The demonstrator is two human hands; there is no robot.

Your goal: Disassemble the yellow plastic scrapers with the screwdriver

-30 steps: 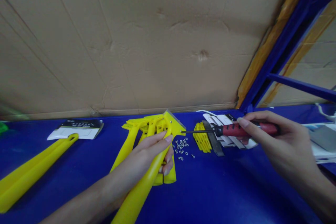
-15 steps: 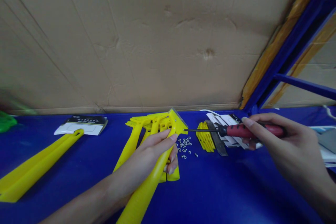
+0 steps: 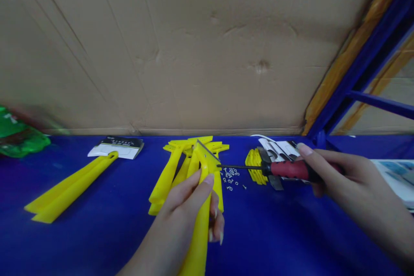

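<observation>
My left hand [image 3: 194, 207] is wrapped round the handle of a yellow scraper [image 3: 200, 220], whose head with a metal blade edge points up and away. In my right hand [image 3: 343, 181] is a screwdriver [image 3: 289, 170] with a red and black grip. Its long dark shaft runs left, and the tip meets the right side of the scraper's head; the exact contact is too small to tell. Behind the left hand lies a pile of yellow scraper handles [image 3: 171, 168]. Loose screws and nuts [image 3: 230, 177] are scattered under the shaft. Small yellow plates [image 3: 255, 166] stand stacked beyond them.
At left on the blue table [image 3: 106, 233], yellow handles [image 3: 74, 185] lie by a black and white printed packet [image 3: 119, 146]. A green plastic bag [image 3: 19, 138] sits far left. Cardboard [image 3: 200, 51] stands behind; a blue metal frame [image 3: 352, 64] rises at right.
The scraper has turned more upright in my left hand, its head shifting left. The screwdriver has moved slightly left with it. The whole view has swung a little to the left.
</observation>
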